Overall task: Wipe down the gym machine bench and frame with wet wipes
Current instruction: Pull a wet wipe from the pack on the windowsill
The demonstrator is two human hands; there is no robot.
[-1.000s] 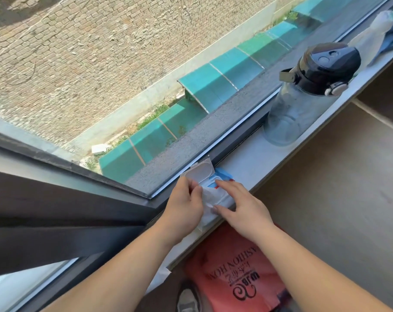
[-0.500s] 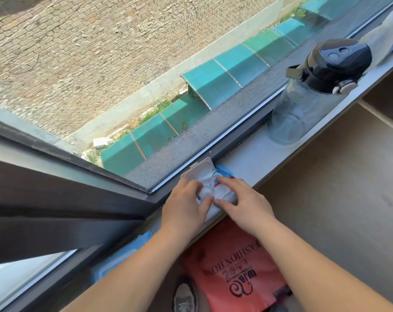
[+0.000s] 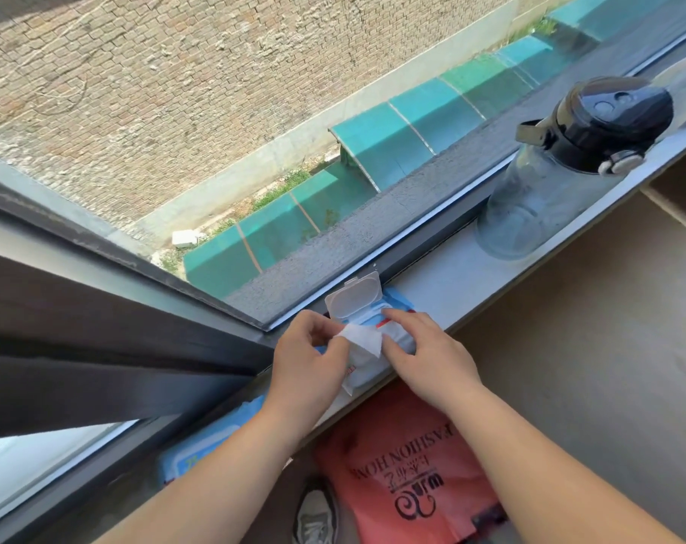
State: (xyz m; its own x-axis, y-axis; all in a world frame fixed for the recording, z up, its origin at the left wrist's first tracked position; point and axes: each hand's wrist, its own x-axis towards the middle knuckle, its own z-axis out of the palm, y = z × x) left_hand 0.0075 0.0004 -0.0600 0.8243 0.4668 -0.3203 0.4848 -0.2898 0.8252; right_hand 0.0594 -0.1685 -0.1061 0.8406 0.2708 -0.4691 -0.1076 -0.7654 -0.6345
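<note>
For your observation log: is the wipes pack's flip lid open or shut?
Open: the lid stands flipped up; the left hand pinches a wipe.

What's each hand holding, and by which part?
Left hand pinches the wet wipe by its free edge; right hand presses the wipes pack beside its opening.
</note>
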